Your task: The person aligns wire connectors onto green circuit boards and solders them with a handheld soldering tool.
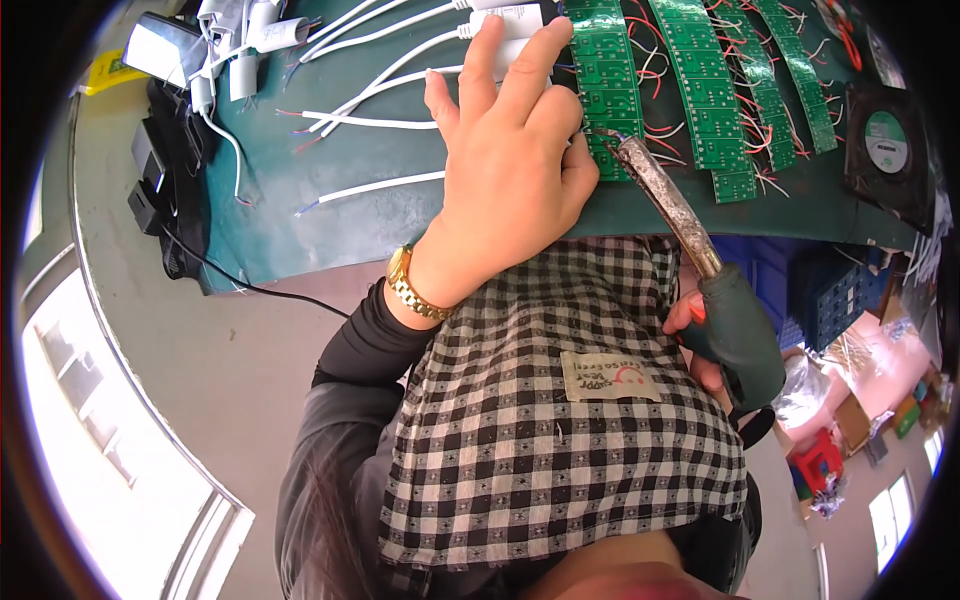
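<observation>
My left hand [515,150], with a gold watch on its wrist, is over the left edge of the nearest green circuit board strip [607,85]. Its thumb and forefinger are pinched together at that edge; what they hold is hidden. The other fingers spread across white cables and a white plastic housing [508,20]. My right hand [685,314] shows only partly, its fingers closed round the dark handle of a soldering iron [680,205]. The iron's thin tip reaches the board beside my left thumb and forefinger.
More green board strips [705,100] with red and white wires lie to the right. A black square fan-like part [888,145] sits at the right edge. White cables [370,188], white housings [243,75] and black adapters [150,155] lie left. A blue crate [835,290] stands below the table.
</observation>
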Demonstrator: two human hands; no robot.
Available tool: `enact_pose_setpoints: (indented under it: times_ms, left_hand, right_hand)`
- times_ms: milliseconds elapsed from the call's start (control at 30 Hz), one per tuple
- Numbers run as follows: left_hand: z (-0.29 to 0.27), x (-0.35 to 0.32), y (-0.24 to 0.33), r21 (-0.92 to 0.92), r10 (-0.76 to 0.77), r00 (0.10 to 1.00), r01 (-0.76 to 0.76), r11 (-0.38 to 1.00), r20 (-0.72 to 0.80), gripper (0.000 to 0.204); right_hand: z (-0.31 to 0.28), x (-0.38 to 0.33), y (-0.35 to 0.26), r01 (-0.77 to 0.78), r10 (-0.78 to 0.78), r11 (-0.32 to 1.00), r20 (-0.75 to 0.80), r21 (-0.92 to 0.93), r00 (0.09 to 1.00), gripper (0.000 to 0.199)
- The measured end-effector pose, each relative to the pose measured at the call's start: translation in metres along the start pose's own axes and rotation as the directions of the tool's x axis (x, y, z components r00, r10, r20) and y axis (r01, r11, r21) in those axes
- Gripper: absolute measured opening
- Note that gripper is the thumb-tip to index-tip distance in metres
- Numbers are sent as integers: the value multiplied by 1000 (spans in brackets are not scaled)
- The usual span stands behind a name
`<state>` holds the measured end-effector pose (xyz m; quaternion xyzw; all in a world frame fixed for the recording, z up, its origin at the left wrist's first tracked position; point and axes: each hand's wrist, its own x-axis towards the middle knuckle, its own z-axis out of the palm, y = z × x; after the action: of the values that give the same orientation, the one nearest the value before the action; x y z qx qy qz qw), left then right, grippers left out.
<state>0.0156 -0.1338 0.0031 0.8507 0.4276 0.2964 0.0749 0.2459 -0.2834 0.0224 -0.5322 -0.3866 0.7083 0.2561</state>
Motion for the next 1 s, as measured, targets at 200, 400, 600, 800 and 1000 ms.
enact_pose_setpoints:
  times_ms: [200, 400, 600, 800, 1000]
  left_hand:
    - [56, 23, -47, 114, 494, 588, -564, 818, -641, 19]
    - [59, 19, -50, 75, 473, 605, -564, 823, -641, 19]
    - [57, 15, -49, 515, 605, 633, -353, 781, -483, 19]
    - [60, 17, -45, 129, 470, 624, -511, 850, -624, 18]
    - [56, 17, -46, 167, 492, 649, -497, 852, -581, 17]
  right_hand:
    - [5, 1, 0, 35, -48, 990, -96, -134, 994, 16]
    - [-4, -1, 0, 236, -220, 797, 97, -555, 971, 10]
    - [6, 1, 46, 249, -270, 957, -142, -152, 952, 4]
    - [13, 1, 31, 518, -511, 855, -217, -27, 832, 45]
    - [19, -13, 3, -204, 225, 974, -325, 98, 918, 19]
